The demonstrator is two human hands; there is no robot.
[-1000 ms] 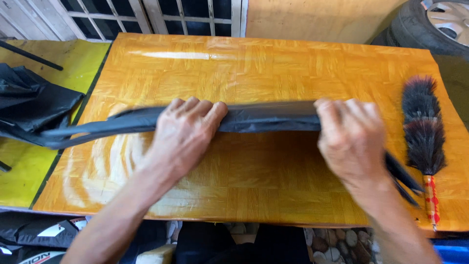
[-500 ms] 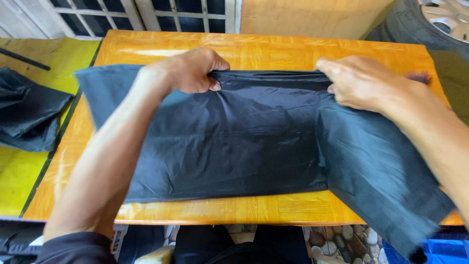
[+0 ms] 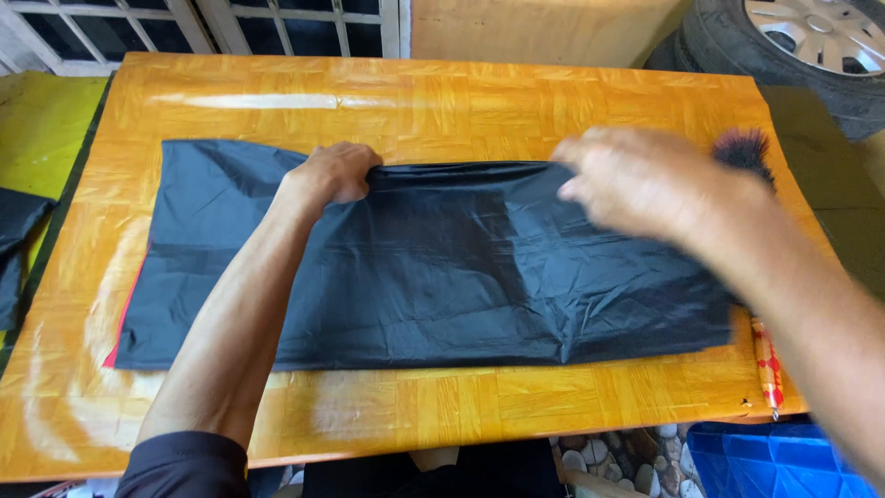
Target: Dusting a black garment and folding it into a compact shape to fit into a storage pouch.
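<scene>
Thin, creased black fabric [image 3: 433, 267] lies flat across the glossy wooden parquet desk [image 3: 516, 101]. The left hand [image 3: 336, 172] pinches its folded top edge; the blurred right hand [image 3: 636, 180] hovers spread open.

One dark cloth [image 3: 442, 267], one feather duster [image 3: 742, 148], one tyre [image 3: 793, 46], one blue crate [image 3: 774, 461], two hands.

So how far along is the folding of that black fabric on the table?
Done: the black fabric lies spread fairly flat on the wooden table, with one layer folded over along its far edge. In hand: the left hand grips that far edge, while the right hand is blurred above the fabric. Left: creases near the right end and probably further folds.
</scene>
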